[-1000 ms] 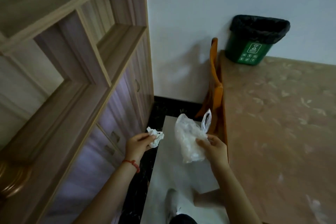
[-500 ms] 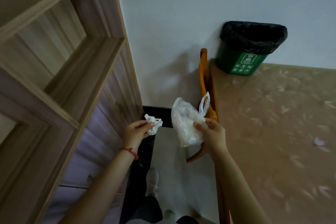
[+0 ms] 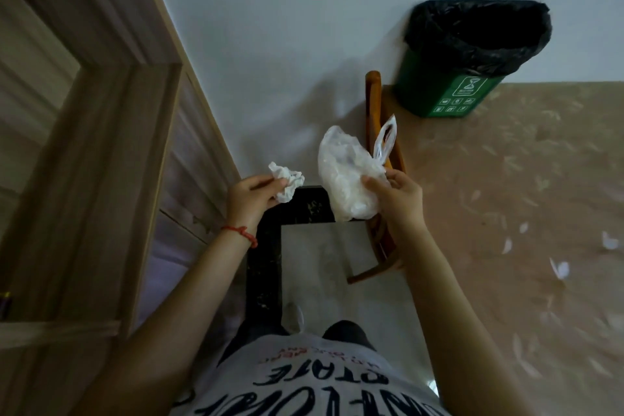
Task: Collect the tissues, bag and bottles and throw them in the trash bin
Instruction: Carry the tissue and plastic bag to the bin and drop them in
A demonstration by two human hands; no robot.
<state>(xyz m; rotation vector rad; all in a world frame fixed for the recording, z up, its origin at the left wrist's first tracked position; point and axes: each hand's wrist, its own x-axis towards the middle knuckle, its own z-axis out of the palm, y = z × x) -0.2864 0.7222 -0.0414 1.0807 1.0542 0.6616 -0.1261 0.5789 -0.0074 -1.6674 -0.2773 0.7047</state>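
Observation:
My left hand (image 3: 251, 201) pinches a crumpled white tissue (image 3: 287, 181) at chest height. My right hand (image 3: 396, 199) grips a translucent white plastic bag (image 3: 347, 176), whose handle loop sticks up above my fingers. A green trash bin (image 3: 449, 91) lined with a black bag stands on the far corner of the beige table (image 3: 523, 213), against the wall, up and to the right of both hands. No bottles are in sight.
A tall wooden shelf unit (image 3: 111, 145) fills the left side. An orange wooden chair (image 3: 374, 105) stands between me and the table's left edge. A narrow strip of tiled floor (image 3: 317, 267) runs between shelf and table. Small white scraps (image 3: 609, 241) lie on the table at right.
The view has swung right and tipped down, bringing the bin closer and larger. Both hands have risen with the tissue and bag, still held the same way.

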